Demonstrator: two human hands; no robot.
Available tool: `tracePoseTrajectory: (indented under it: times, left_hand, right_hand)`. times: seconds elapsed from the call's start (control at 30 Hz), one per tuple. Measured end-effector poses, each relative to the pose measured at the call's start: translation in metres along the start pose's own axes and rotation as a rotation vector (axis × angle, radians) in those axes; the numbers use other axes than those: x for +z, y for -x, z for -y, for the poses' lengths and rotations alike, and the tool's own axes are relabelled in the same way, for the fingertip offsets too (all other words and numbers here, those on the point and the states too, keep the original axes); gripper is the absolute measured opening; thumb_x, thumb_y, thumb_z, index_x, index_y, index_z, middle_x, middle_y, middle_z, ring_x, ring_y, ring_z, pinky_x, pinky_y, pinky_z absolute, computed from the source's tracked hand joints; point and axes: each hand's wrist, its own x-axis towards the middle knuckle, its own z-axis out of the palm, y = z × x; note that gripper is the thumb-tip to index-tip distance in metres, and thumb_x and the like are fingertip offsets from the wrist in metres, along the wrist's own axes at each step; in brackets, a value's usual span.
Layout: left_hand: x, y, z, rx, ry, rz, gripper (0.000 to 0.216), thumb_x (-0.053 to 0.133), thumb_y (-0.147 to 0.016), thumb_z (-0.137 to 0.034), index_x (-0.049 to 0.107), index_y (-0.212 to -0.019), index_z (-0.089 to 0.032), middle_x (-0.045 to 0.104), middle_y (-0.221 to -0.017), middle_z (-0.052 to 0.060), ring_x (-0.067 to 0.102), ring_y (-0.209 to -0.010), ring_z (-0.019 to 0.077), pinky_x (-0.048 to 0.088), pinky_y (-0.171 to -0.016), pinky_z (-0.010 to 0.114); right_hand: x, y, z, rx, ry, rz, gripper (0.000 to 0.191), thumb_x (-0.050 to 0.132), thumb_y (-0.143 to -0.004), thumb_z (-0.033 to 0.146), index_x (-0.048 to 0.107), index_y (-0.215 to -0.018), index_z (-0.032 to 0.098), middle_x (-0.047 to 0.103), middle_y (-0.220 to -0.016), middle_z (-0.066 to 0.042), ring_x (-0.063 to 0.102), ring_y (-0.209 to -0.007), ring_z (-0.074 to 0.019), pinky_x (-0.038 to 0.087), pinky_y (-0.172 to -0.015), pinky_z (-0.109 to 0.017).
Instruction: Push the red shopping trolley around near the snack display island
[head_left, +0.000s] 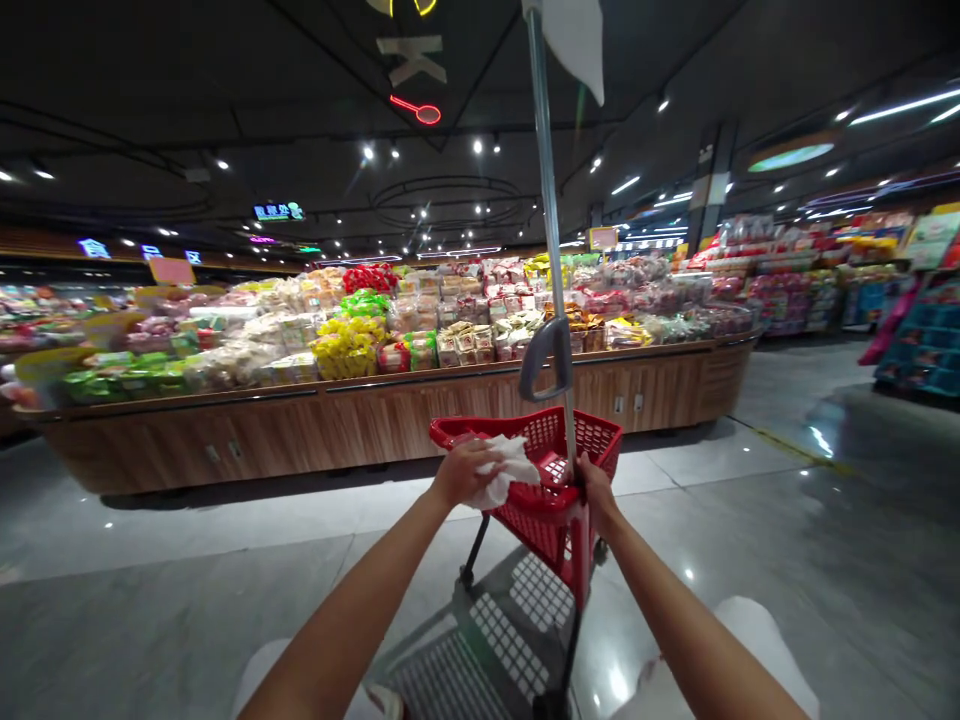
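A red plastic shopping cart [525, 510] with perforated walls stands right in front of me. My left hand [466, 472] is closed on a crumpled white cloth [510, 468], held against the cart's near left rim. At the near right corner, my right hand [595, 490] is wrapped around the rim, beside the foot of a tall metal pole [550, 190]. Whether its fingers also touch the pole is hard to tell. A grey loop handle [547, 360] sits partway up the pole, and a white panel [576, 40] hangs at its top, cut off by the frame.
Beyond the cart runs a long wooden display counter [390, 415] heaped with packaged food. More stacked goods [795, 270] stand at the right, near a teal display stand [922, 335]. The floor [750, 540] is shiny grey tile, and the cart stands on dark legs with wheels.
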Motion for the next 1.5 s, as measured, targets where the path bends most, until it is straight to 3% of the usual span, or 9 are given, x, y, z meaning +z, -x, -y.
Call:
tracePoseTrajectory:
  times: [0.17,0.3,0.4,0.57,0.67,0.8,1.2,1.37,1.5]
  left_hand:
    - [0.006,-0.013,0.016,-0.198,-0.094,-0.055,0.030,0.047,-0.092,-0.034,0.073,-0.102,-0.025,0.073,-0.103,0.004,0.064,-0.097,0.0202,0.052,-0.089,0.033]
    - [0.024,-0.027,-0.018,-0.190,-0.172,-0.019,0.030,0.048,-0.091,-0.037,0.070,-0.108,-0.026,0.071,-0.106,0.006,0.062,-0.096,0.0225,0.050,-0.089,0.037]
    - [0.034,-0.033,-0.043,-0.167,-0.172,-0.005,0.031,0.045,-0.094,-0.035,0.070,-0.108,-0.024,0.070,-0.102,0.008,0.062,-0.092,0.0227,0.050,-0.085,0.037]
    - [0.041,-0.031,-0.059,-0.200,-0.192,-0.037,0.032,0.043,-0.095,-0.034,0.069,-0.110,-0.025,0.069,-0.101,0.009,0.060,-0.089,0.0241,0.049,-0.081,0.039]
    - [0.042,-0.028,-0.063,-0.231,-0.202,-0.038,0.030,0.044,-0.094,-0.034,0.069,-0.108,-0.025,0.069,-0.103,0.009,0.060,-0.090,0.0247,0.048,-0.083,0.039]
    - [0.042,-0.025,-0.060,-0.263,-0.212,-0.061,0.029,0.045,-0.093,-0.031,0.069,-0.106,-0.024,0.069,-0.101,0.009,0.059,-0.090,0.0255,0.046,-0.082,0.040]
    - [0.041,-0.015,-0.049,-0.268,-0.262,-0.129,0.031,0.043,-0.095,-0.035,0.068,-0.111,-0.025,0.069,-0.106,0.009,0.059,-0.092,0.0257,0.045,-0.084,0.041]
    - [0.032,-0.027,-0.052,-0.232,-0.246,0.030,0.031,0.043,-0.095,-0.037,0.070,-0.108,-0.025,0.069,-0.106,0.008,0.061,-0.094,0.0252,0.046,-0.087,0.040]
    - [0.012,-0.040,-0.027,-0.340,-0.276,0.216,0.033,0.041,-0.096,-0.033,0.070,-0.105,-0.022,0.069,-0.105,0.007,0.062,-0.096,0.0211,0.046,-0.087,0.032]
  right_hand:
    - [-0.027,-0.006,0.011,0.023,0.021,0.001,0.063,0.046,-0.067,0.083,0.044,-0.049,0.023,0.050,-0.045,0.001,0.044,-0.047,-0.0136,0.037,-0.051,-0.028]
    - [-0.044,-0.023,0.020,-0.015,0.096,0.021,0.068,0.035,-0.069,0.087,0.036,-0.043,0.025,0.043,-0.042,0.001,0.042,-0.046,-0.0130,0.039,-0.053,-0.028]
    - [-0.057,-0.032,0.033,-0.062,0.293,0.041,0.070,0.020,-0.078,0.082,0.043,-0.046,0.024,0.055,-0.052,-0.004,0.053,-0.056,-0.0171,0.045,-0.064,-0.031]
    - [-0.051,-0.010,0.063,-0.326,0.823,-0.414,0.053,0.028,-0.089,0.058,0.064,-0.089,0.019,0.066,-0.096,-0.013,0.061,-0.085,-0.0238,0.046,-0.077,-0.035]
    - [-0.018,0.017,0.074,-0.422,1.138,-0.132,0.045,0.031,-0.093,0.049,0.065,-0.092,0.020,0.068,-0.094,-0.012,0.062,-0.085,-0.0235,0.046,-0.075,-0.034]
    - [0.022,0.036,0.073,-0.235,1.467,0.158,0.055,0.026,-0.096,0.052,0.069,-0.082,0.019,0.070,-0.080,-0.014,0.066,-0.072,-0.0256,0.046,-0.065,-0.035]
    - [0.040,0.023,0.062,-0.318,1.417,0.163,0.051,0.027,-0.098,0.037,0.070,-0.084,0.013,0.069,-0.079,-0.017,0.066,-0.070,-0.0270,0.046,-0.066,-0.037]
    - [0.039,0.012,0.056,-0.453,1.482,0.175,0.044,0.031,-0.097,0.030,0.069,-0.086,0.012,0.071,-0.077,-0.015,0.066,-0.066,-0.0218,0.042,-0.061,-0.030]
    - [0.044,0.006,0.053,-0.548,1.542,0.169,0.037,0.037,-0.095,0.026,0.068,-0.080,0.014,0.071,-0.074,-0.011,0.065,-0.061,-0.0183,0.038,-0.055,-0.026]
